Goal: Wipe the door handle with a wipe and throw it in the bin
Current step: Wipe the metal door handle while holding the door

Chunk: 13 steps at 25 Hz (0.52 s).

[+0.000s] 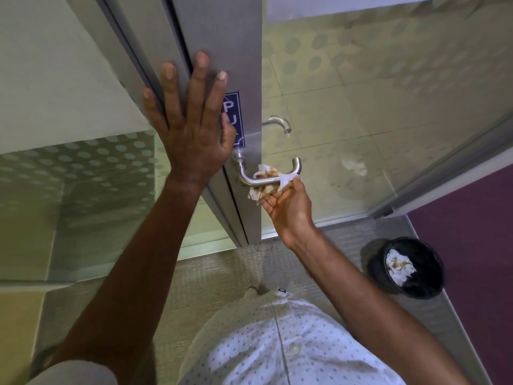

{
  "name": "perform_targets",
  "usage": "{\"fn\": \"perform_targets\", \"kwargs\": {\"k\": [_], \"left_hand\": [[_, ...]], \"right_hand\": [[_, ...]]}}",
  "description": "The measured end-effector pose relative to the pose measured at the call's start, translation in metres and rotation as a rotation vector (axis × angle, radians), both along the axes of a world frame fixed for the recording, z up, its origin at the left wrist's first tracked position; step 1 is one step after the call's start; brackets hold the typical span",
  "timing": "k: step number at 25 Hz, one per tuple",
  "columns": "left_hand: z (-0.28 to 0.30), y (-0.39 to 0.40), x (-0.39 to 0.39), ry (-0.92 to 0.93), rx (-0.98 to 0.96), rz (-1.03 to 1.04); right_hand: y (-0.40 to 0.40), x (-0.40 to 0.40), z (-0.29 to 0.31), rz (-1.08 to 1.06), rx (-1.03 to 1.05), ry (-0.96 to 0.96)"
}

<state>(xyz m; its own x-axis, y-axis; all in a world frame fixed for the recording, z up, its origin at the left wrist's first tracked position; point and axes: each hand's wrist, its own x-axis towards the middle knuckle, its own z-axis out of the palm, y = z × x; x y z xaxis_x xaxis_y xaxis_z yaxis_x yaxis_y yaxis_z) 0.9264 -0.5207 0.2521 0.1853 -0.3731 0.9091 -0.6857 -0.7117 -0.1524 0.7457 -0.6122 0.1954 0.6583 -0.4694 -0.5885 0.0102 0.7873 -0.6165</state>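
Observation:
A brushed-steel lever door handle juts from the grey metal door frame. My right hand holds a crumpled white wipe with brown stains, pressed around the handle's bar from below. My left hand lies flat with fingers spread against the door frame just above the handle, partly covering a blue PULL sticker. A black bin stands on the floor at the lower right, with a stained wipe inside.
Frosted glass panels with dot patterns flank the door frame. The handle on the door's far side shows through the glass. A purple wall rises right of the bin. My patterned shirt fills the bottom.

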Motion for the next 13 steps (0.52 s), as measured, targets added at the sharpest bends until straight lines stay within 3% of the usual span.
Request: {"fn": "perform_targets", "kwargs": {"k": [9,13], "left_hand": [[0.008,-0.013,-0.042,0.251,-0.005,-0.070],[-0.002,-0.044,-0.087,0.313,0.049,-0.221]], "right_hand": [[-0.023,-0.043,-0.011,0.158,-0.131,-0.059],[-0.053,-0.085,-0.031,0.078,-0.061,-0.039]]}}
